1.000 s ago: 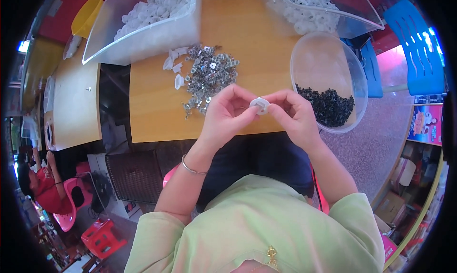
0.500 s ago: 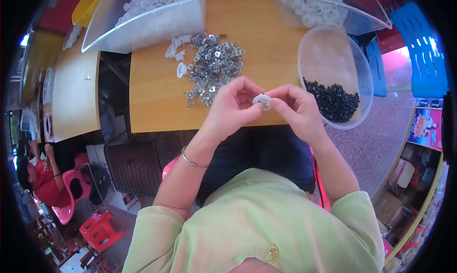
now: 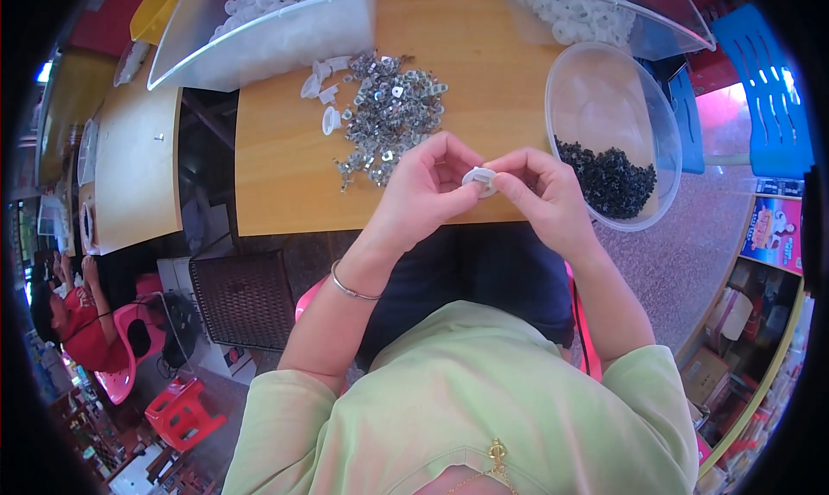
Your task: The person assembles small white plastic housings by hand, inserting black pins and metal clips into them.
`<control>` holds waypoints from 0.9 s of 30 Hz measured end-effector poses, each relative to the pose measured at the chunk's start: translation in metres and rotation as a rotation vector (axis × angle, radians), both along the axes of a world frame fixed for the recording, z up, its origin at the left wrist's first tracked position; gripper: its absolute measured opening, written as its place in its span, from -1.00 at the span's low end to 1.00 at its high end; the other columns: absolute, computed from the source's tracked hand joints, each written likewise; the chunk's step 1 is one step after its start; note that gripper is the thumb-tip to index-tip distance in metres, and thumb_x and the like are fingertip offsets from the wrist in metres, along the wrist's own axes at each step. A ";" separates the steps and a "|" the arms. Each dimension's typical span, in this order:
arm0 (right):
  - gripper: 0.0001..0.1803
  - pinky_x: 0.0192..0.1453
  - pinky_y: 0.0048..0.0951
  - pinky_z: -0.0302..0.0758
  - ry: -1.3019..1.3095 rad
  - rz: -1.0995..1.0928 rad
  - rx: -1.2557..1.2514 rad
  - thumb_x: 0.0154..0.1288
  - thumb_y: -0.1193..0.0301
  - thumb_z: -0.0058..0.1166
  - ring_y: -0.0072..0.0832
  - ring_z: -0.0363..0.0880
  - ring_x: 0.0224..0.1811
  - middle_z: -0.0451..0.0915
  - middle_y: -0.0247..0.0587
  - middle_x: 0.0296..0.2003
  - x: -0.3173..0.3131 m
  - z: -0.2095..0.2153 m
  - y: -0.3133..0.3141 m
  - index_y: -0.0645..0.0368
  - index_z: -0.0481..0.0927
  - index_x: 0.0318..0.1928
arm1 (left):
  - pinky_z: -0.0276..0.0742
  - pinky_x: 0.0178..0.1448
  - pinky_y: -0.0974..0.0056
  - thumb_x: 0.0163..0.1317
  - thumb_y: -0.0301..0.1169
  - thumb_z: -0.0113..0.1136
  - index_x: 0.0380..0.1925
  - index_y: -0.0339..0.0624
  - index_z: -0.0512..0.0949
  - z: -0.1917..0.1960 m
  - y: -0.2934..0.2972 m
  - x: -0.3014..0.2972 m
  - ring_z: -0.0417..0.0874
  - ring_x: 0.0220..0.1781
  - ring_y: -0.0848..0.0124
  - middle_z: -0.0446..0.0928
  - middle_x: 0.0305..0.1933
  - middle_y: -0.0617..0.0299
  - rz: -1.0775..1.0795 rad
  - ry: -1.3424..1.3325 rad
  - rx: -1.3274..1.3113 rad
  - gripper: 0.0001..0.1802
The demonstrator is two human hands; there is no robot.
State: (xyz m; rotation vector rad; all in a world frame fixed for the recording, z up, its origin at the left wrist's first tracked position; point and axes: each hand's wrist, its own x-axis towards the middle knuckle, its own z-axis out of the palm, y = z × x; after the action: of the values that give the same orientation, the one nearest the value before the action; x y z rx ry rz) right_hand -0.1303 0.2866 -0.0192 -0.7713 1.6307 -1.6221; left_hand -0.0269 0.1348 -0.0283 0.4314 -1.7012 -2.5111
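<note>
A small round white plastic part (image 3: 480, 181) is pinched between my two hands, above the front edge of the table. My left hand (image 3: 429, 182) grips it from the left with thumb and fingers. From the other side, the thumb and fingertips of my right hand (image 3: 540, 189) close on it as well. Fingers cover some of the part, so its far side is hidden. Just beyond my left hand lies a heap of small shiny metal pieces (image 3: 393, 98). A few loose white plastic parts (image 3: 331, 120) rest along that heap's left side.
An oval clear tub (image 3: 604, 81) with small black pieces (image 3: 609, 184) stands right of my hands. Two clear bins of white parts (image 3: 259, 59) (image 3: 665, 33) stand at the back. A second table (image 3: 138, 167) is at left, where a person in red (image 3: 91, 331) sits.
Both hands remain closed on the white part, with barely any shift of the fingers. The whole view has moved very slightly.
</note>
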 end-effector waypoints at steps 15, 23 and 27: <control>-0.86 -0.23 -0.70 0.43 0.038 -0.006 0.030 0.29 0.50 0.06 -0.73 0.53 -0.32 0.62 -0.31 -0.34 -0.001 -0.001 0.000 0.32 0.56 -0.19 | 0.46 -0.23 0.52 0.07 -0.59 0.25 -0.39 -0.20 0.36 0.000 0.005 -0.001 0.55 -0.27 0.61 0.49 -0.35 0.32 0.058 -0.004 0.006 -0.78; -0.86 -0.23 -0.69 0.43 0.029 -0.012 0.021 0.29 0.51 0.06 -0.73 0.53 -0.32 0.62 -0.31 -0.34 0.001 0.002 -0.001 0.32 0.56 -0.20 | 0.46 -0.19 0.52 0.07 -0.60 0.22 -0.39 -0.20 0.35 -0.002 0.002 0.000 0.54 -0.25 0.61 0.47 -0.34 0.33 0.036 0.022 -0.015 -0.78; -0.86 -0.22 -0.69 0.43 0.014 -0.009 0.022 0.29 0.51 0.05 -0.72 0.53 -0.31 0.62 -0.31 -0.34 0.002 -0.001 -0.002 0.32 0.55 -0.19 | 0.48 -0.17 0.49 0.08 -0.60 0.21 -0.38 -0.21 0.35 -0.003 0.001 0.000 0.54 -0.23 0.60 0.46 -0.31 0.31 0.014 -0.004 -0.022 -0.79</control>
State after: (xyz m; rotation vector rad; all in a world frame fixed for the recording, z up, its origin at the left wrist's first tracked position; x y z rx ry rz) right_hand -0.1288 0.2850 -0.0204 -0.7670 1.6614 -1.6061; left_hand -0.0272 0.1356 -0.0316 0.4453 -1.7195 -2.4813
